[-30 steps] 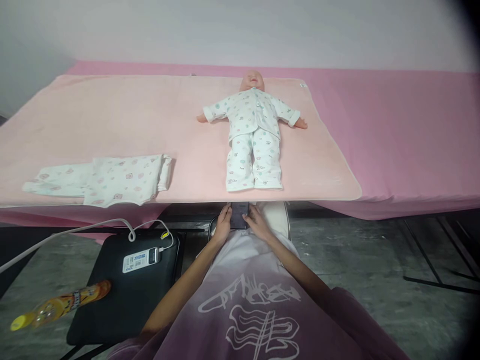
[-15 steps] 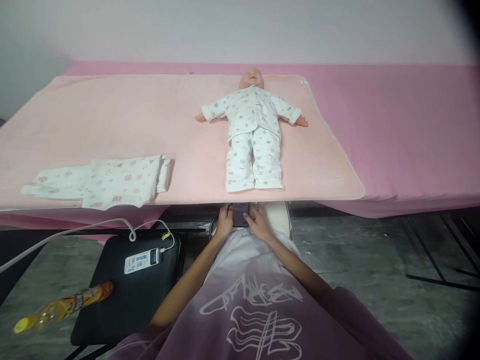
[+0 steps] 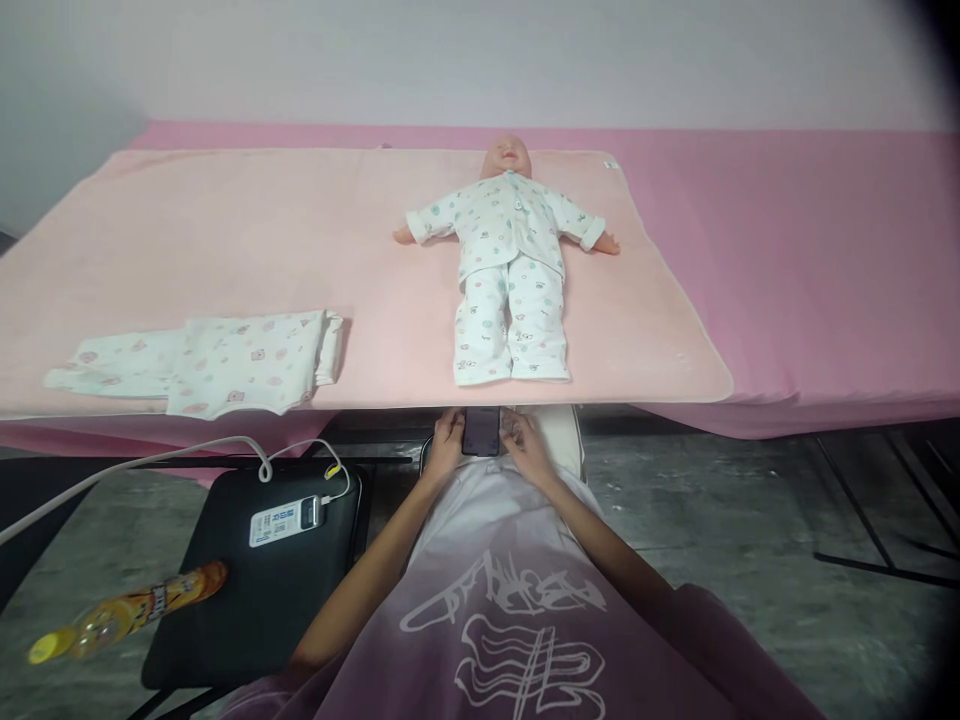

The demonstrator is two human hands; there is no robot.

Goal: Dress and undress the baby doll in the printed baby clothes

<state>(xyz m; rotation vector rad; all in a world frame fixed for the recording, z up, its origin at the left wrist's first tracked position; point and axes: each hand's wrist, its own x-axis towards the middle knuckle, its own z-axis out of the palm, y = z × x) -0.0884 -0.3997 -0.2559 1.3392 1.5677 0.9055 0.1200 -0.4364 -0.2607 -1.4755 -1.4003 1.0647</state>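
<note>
I hold a dark phone (image 3: 481, 432) in front of my lap, just below the table's front edge. My left hand (image 3: 445, 447) grips its left side with fingers curled. My right hand (image 3: 525, 445) grips its right side. Above them a baby doll (image 3: 510, 258) in white patterned pyjamas lies on its back, arms spread, on a light pink blanket (image 3: 300, 240). Folded white patterned baby clothes (image 3: 210, 362) rest on the blanket at the left, near the front edge.
A darker pink sheet (image 3: 810, 260) covers the long table against a pale wall. At lower left a black stool (image 3: 255, 590) carries a power bank (image 3: 285, 520) with a white cable. An orange drink bottle (image 3: 124, 612) lies at the stool's left edge. The floor is grey concrete.
The hands and phone stay almost in place; my right thumb has slid off the screen to the phone's right edge. The view has shifted slightly.
</note>
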